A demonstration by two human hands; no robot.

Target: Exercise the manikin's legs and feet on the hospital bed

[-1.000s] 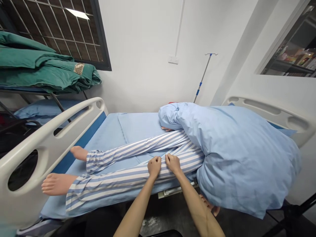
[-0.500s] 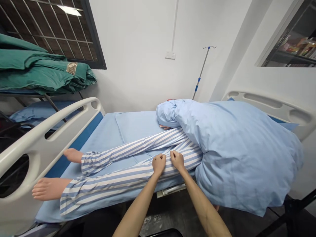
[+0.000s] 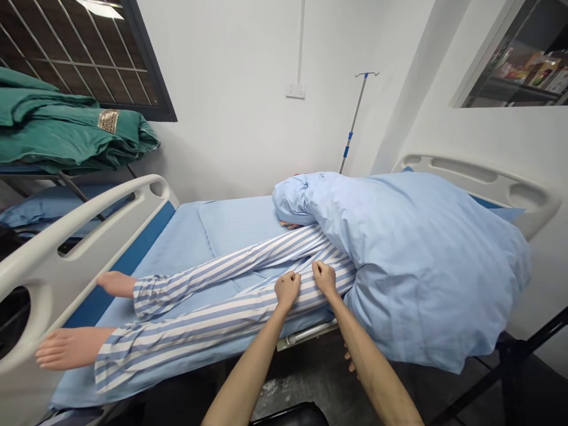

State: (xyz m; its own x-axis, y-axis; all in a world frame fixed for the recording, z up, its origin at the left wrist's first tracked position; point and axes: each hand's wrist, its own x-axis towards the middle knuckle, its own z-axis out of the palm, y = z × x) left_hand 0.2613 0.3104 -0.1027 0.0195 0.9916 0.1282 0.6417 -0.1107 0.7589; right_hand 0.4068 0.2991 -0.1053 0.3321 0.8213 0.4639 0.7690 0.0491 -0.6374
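Note:
A patient mannequin lies on a hospital bed, with bare feet (image 3: 71, 349) at the left and striped blue-and-white pyjama trousers (image 3: 190, 331). A light blue quilt (image 3: 421, 266) covers its upper body and hides the head. My left hand (image 3: 287, 290) is a fist closed on the near trouser leg. My right hand (image 3: 323, 279) grips the same leg, close to the quilt's edge. Mannequin fingers (image 3: 289, 225) show under the quilt on the far side, and others (image 3: 349, 358) hang below it at the near side.
A white bed rail (image 3: 75, 248) stands at the foot end and another (image 3: 474, 183) at the head end. Green folded cloth (image 3: 66, 130) lies on a rack under a barred window (image 3: 97, 65). An IV pole (image 3: 355, 118) stands by the wall.
My view has swung, so the bed sits farther left in the frame. Both fists now lie slightly farther up the leg, toward the quilt, and still grip the trousers.

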